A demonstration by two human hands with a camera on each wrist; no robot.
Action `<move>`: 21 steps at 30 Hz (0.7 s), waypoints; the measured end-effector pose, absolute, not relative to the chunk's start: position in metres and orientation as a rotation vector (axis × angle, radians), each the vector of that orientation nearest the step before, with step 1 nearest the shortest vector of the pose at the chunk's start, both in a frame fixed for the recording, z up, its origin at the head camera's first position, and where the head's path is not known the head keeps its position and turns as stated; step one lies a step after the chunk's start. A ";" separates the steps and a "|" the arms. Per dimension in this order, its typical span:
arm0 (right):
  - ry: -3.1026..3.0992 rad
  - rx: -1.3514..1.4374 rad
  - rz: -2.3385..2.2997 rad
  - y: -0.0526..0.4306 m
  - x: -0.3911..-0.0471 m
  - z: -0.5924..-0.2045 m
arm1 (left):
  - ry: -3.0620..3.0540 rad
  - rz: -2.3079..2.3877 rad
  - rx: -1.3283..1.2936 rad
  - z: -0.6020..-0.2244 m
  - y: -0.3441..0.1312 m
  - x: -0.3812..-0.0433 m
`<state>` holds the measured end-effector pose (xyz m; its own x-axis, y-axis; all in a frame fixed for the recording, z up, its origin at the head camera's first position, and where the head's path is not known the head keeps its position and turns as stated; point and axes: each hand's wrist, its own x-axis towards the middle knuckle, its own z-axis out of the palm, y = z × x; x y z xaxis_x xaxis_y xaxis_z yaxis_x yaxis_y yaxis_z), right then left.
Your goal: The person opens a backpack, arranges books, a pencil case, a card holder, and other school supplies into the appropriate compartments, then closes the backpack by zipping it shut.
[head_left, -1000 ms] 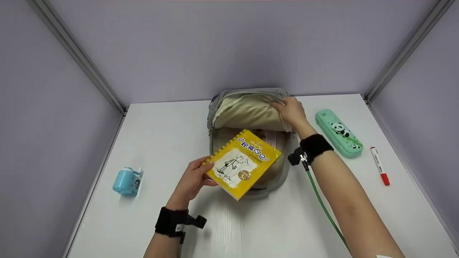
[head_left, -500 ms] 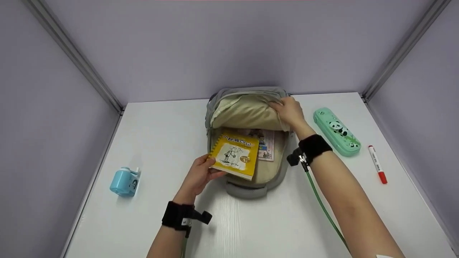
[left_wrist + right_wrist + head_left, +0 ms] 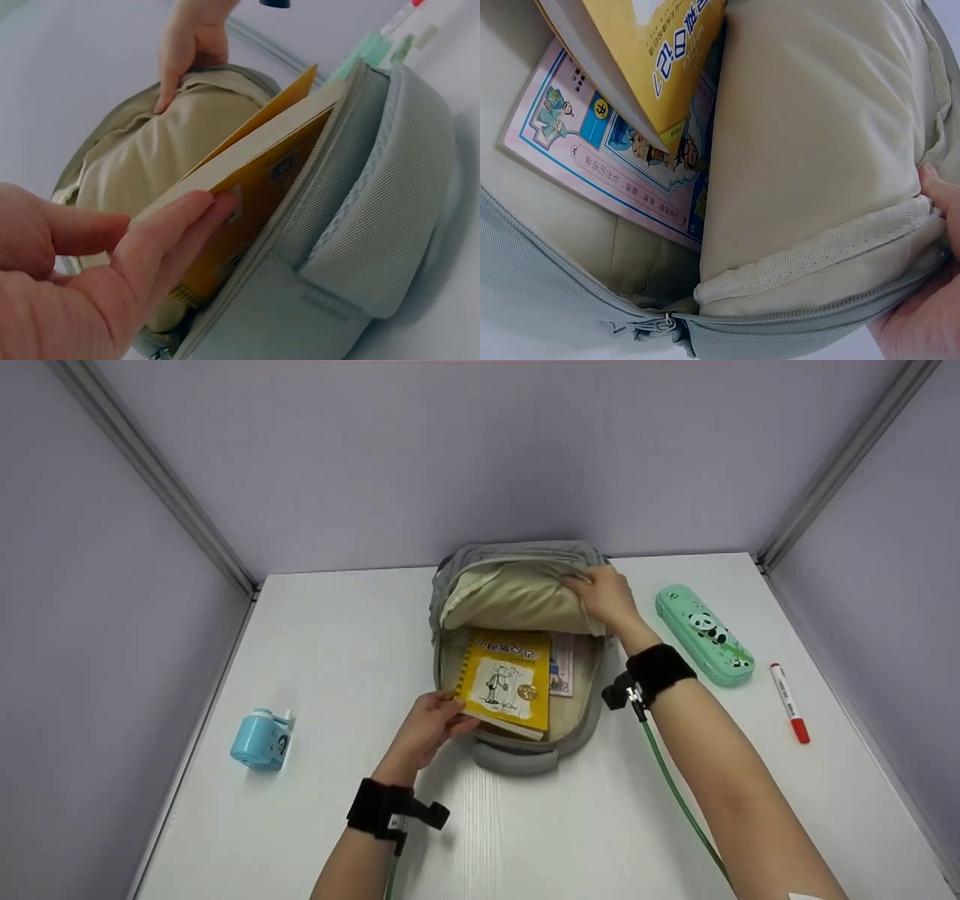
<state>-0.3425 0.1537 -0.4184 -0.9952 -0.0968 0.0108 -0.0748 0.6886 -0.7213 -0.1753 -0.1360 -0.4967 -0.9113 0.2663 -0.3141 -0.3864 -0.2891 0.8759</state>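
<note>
A grey backpack (image 3: 517, 761) lies unzipped on the table, its beige-lined front flap (image 3: 517, 604) lifted. My right hand (image 3: 609, 596) grips the flap's edge at the upper right, thumb on the lining in the right wrist view. With my left hand (image 3: 431, 727) I pinch the lower left corner of a yellow book (image 3: 506, 679), thumb above and fingers beneath. The book is tilted inside the bag's opening, and its cover stands slightly apart from the pages in the left wrist view. Under it, a pink booklet (image 3: 607, 172) lies on the lining, partly covered.
Right of the bag lie a green panda pencil case (image 3: 705, 636) and a white marker with a red cap (image 3: 790, 703). A blue pencil sharpener (image 3: 261, 740) stands on the left of the white table (image 3: 337, 645). Grey walls enclose the back and sides.
My left hand has brought the yellow book down into the open backpack, turning it straighter and then shifting it right over the pink booklet. My right hand keeps holding the flap in place.
</note>
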 end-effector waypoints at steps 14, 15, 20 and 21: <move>2.848 -0.115 -1.253 0.157 -0.342 -0.421 | 1.456 2.357 -0.374 -0.506 -0.095 -0.192; 2.849 -0.116 -1.258 0.157 -0.342 -0.421 | 1.456 2.360 -0.367 -0.506 -0.093 -0.195; 2.834 -0.166 -1.273 0.156 -0.342 -0.421 | 1.532 2.344 -0.387 -0.506 -0.085 -0.208; 2.828 -0.180 -1.271 0.156 -0.341 -0.421 | 1.578 2.326 -0.403 -0.507 -0.084 -0.210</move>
